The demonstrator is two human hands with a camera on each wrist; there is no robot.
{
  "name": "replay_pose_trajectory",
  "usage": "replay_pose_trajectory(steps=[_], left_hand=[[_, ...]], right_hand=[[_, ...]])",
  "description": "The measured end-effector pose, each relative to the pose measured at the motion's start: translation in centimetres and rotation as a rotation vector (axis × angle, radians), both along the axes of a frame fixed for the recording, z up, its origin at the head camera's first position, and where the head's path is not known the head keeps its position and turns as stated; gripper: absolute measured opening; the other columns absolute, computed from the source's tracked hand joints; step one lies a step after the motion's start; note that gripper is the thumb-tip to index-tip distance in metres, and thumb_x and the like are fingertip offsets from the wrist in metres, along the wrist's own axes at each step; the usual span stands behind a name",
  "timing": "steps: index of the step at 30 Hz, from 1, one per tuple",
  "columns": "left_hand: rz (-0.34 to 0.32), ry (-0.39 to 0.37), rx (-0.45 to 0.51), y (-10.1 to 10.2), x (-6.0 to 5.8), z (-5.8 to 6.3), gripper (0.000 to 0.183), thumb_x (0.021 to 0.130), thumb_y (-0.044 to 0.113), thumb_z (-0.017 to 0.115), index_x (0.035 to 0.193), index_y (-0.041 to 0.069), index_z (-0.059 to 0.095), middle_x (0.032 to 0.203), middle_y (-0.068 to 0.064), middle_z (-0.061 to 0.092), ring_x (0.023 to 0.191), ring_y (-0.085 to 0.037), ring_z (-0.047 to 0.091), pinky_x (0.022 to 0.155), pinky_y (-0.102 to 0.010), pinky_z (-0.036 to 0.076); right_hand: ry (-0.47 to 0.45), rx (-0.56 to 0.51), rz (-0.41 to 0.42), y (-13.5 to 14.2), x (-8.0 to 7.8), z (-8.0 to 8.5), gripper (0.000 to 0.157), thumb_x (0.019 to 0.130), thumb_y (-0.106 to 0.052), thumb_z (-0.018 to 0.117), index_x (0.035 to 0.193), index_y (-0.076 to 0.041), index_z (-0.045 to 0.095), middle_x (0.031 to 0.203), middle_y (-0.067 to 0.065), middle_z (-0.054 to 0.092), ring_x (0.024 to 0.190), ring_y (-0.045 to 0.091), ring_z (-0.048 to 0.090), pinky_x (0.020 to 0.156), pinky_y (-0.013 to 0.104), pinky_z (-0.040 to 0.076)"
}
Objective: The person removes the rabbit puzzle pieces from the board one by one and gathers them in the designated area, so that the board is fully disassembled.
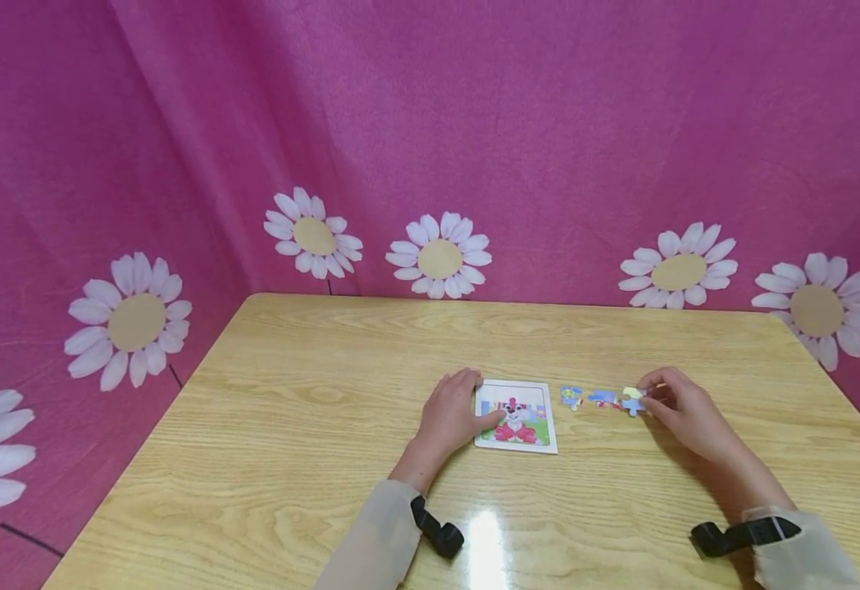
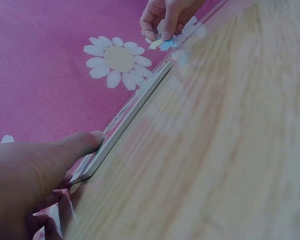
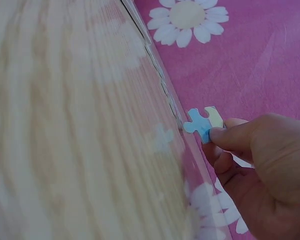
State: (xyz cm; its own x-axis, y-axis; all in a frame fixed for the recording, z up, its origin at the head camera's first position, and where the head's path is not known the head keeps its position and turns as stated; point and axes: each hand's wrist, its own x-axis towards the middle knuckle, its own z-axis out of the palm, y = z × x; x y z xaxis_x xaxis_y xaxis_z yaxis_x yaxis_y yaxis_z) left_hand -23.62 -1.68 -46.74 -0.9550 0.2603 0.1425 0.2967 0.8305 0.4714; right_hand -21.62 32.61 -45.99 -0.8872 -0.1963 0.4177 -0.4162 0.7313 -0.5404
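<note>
A square jigsaw puzzle board (image 1: 552,438) with a white frame lies flat on the table, its partly filled picture showing a pink-and-white cartoon animal. My left hand (image 1: 453,414) holds it by the left side, thumb over the picture and fingers along the edge. In the left wrist view, the thumb (image 2: 82,145) sits on top of the board's rim. My right hand (image 1: 688,410) pinches a blue and yellow jigsaw piece (image 3: 202,124) between thumb and fingers, slightly above the table. Loose jigsaw pieces (image 1: 571,396) lie between the board and this hand.
The wooden table (image 1: 311,393) extends around both hands, with its far edge against a pink cloth (image 1: 548,147) printed with white flowers. Black straps with small devices (image 1: 444,538) sit on both wrists. A bright light reflection (image 1: 485,549) shows on the tabletop in front.
</note>
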Motion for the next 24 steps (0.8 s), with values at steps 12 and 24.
replay_pose_trajectory(steps=[12, 24], left_hand=[[0.000, -0.011, -0.003, 0.0, 0.1, 0.1, 0.062, 0.083, 0.052, 0.073, 0.128, 0.012, 0.058, 0.135, -0.001, 0.060, 0.126, -0.019, 0.054, 0.110, -0.034, 0.044], [0.004, -0.009, -0.002, 0.0, 0.1, 0.2, 0.062, 0.083, 0.051, 0.073, 0.129, 0.012, 0.058, 0.137, -0.001, 0.059, 0.129, -0.019, 0.053, 0.111, -0.034, 0.044]], right_hand=[[-0.036, 0.004, -0.027, 1.2, 0.0, -0.1, 0.018, 0.084, 0.011, 0.067, 0.098, 0.002, 0.059, 0.094, 0.014, 0.060, 0.080, -0.017, 0.047, 0.066, 0.001, 0.042], [-0.053, 0.002, -0.034, 1.4, -0.1, -0.2, 0.017, 0.085, 0.009, 0.067, 0.097, 0.002, 0.059, 0.092, 0.014, 0.061, 0.078, -0.017, 0.046, 0.063, 0.006, 0.043]])
